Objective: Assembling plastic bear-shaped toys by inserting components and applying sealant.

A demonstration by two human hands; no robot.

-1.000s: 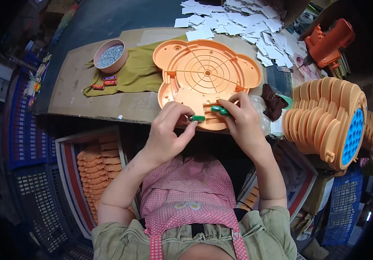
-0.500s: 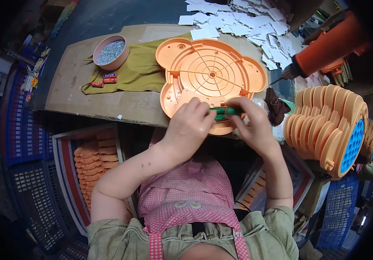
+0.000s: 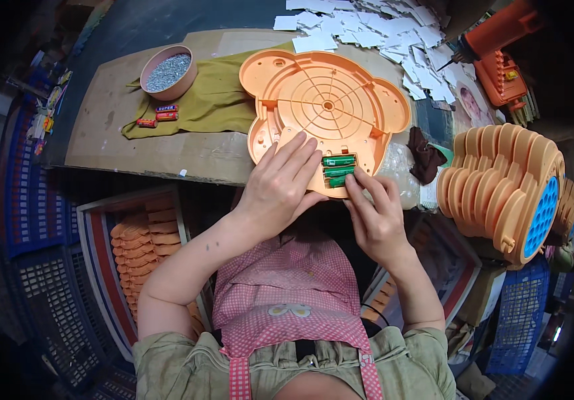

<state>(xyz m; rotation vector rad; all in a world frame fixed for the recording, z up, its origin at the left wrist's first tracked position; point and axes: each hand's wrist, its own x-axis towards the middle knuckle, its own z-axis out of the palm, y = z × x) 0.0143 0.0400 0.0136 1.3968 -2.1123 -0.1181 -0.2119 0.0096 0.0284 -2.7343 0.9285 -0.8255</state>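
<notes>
An orange plastic toy shell [image 3: 280, 93] with rounded ears lies open side up at the table's front edge. In its near part, a small compartment holds green batteries [image 3: 338, 161], three of them visible side by side. My left hand [image 3: 281, 177] rests flat on the shell left of the compartment, fingers stretched out and holding nothing. With bent fingers, my right hand [image 3: 379, 217] has its fingertips on the nearest green battery [image 3: 340, 181], at the compartment's lower right. Part of that battery is hidden by the fingertips.
A pink bowl of small metal screws [image 3: 169, 72] and several red batteries [image 3: 167, 116] sit on a green cloth at left. White cards [image 3: 367, 30] lie scattered at the back. An orange-red power screwdriver [image 3: 493, 37] hangs at right, above stacked orange shells [image 3: 500, 193]. Crates of orange parts [image 3: 143, 247] stand below.
My left hand has drawn back from the batteries and flattened onto the shell. My right hand has moved down toward the nearest battery, uncovering the compartment. The screwdriver sits farther up.
</notes>
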